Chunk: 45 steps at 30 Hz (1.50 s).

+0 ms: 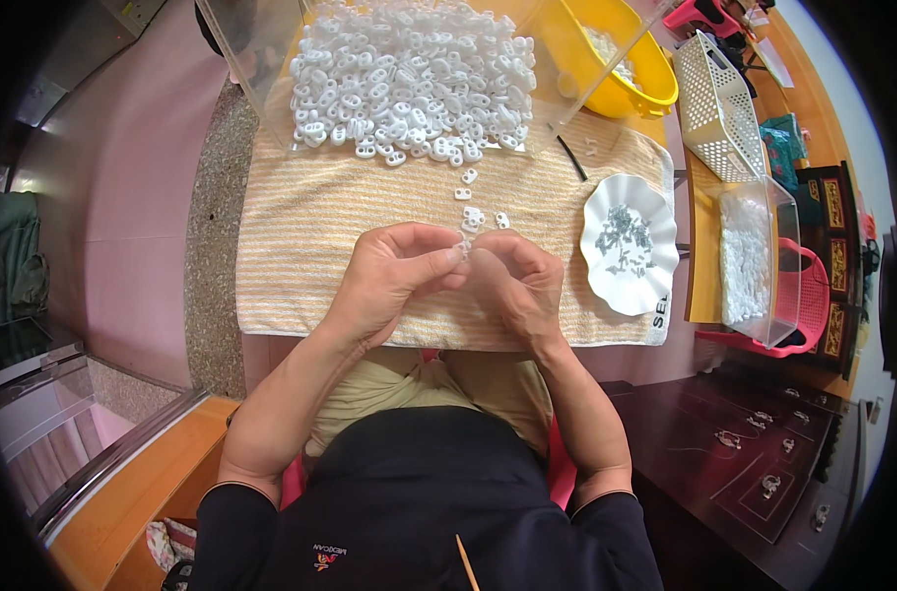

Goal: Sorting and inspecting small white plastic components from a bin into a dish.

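My left hand (394, 271) and my right hand (512, 276) meet over the near middle of a soft striped towel (310, 227), cream and pale orange, with a fuzzy weave. The fingertips of both hands are pinched together on one small white plastic piece (464, 248). It sits right between my thumbs and first fingers, so most of it is hidden.

Just past my fingers, a few more little white pieces (473, 217) lie loose on the towel. They look hard and smooth, rounded, with holes in them. Farther away is a big pile of the same pieces (409, 79) inside a clear plastic box (261, 59) with see-through walls.

To the right on the towel is a white plate (645, 286) with a wavy edge. It is shiny and holds a small heap of thin grey bits (623, 239), too small to tell apart. A dark mark with letters sits on the towel's near right corner.

Far right of the pile is a round yellow tub (645, 69). Beside it is a white basket (719, 108) full of small holes. Nearer on the right is a clear bin (778, 256) with white stuff inside, resting in a pink basket (813, 305). At the near right is a dark brown wooden cabinet (754, 463) with small metal handles.
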Available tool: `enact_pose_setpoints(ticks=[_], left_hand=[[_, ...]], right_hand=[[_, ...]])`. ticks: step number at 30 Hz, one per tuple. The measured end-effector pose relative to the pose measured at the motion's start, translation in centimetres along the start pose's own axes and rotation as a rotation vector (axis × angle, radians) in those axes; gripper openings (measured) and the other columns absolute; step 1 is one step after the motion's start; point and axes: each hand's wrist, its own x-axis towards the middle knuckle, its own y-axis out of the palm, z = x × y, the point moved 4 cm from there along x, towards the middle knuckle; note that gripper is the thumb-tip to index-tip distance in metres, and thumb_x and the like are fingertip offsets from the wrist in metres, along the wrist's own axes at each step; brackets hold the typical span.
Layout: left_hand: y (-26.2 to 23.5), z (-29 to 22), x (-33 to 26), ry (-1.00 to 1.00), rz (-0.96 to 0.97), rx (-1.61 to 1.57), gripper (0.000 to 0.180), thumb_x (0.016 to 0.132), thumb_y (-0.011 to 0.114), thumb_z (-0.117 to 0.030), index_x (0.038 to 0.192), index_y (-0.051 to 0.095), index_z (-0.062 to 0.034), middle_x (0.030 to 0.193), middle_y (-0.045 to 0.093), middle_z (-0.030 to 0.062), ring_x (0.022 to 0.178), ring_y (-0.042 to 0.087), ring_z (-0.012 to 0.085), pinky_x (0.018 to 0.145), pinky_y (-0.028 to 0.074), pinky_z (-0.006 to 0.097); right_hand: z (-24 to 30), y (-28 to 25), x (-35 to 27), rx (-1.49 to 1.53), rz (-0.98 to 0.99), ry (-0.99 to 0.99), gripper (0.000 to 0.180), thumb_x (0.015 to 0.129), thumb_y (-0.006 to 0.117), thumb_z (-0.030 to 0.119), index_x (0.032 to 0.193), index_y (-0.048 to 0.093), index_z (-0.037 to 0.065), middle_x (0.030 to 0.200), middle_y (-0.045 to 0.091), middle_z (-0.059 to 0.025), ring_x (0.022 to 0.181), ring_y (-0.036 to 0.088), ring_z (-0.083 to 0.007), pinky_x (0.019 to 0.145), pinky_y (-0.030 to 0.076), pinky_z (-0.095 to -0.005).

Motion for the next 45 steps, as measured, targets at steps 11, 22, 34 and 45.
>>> enact_pose_setpoints(ticks=[11,22,34,45], left_hand=[[0.1,0.2,0.1,0.005,-0.008,0.008,0.02,0.086,0.07,-0.007,0.102,0.064,0.0031,0.086,0.068,0.0092,0.077,0.065,0.0139,0.073,0.054,0.025],[-0.1,0.3,0.2,0.044,0.015,0.026,0.019,0.086,0.07,-0.007,0.101,0.065,0.0034,0.083,0.067,0.0081,0.075,0.064,0.0132,0.072,0.053,0.025],[0.2,0.3,0.0,0.041,0.02,0.026,0.021,0.087,0.067,-0.002,0.106,0.064,0.0043,0.092,0.069,0.0099,0.079,0.066,0.0129,0.075,0.056,0.024],[0.0,0.3,0.0,0.059,0.031,0.039,0.021,0.086,0.067,0.0,0.106,0.064,0.005,0.09,0.069,0.0108,0.078,0.066,0.0136,0.074,0.055,0.025]], right_hand=[[0.5,0.1,-0.1,-0.053,-0.014,-0.027,0.009,0.092,0.063,0.004,0.096,0.065,-0.003,0.083,0.068,-0.0039,0.077,0.064,-0.008,0.07,0.051,-0.0218],[0.7,0.6,-0.2,-0.044,0.049,0.005,0.007,0.093,0.06,0.003,0.096,0.066,-0.001,0.086,0.065,0.0013,0.079,0.057,-0.0043,0.072,0.045,-0.019],[1.0,0.4,-0.1,-0.128,-0.001,-0.017,0.011,0.094,0.062,0.009,0.093,0.065,-0.002,0.079,0.068,-0.0023,0.073,0.061,-0.0061,0.067,0.048,-0.0207],[1.1,0.6,-0.1,-0.154,0.04,-0.029,0.011,0.095,0.06,0.009,0.094,0.064,-0.002,0.077,0.068,-0.0024,0.073,0.061,-0.0057,0.068,0.049,-0.0208]])
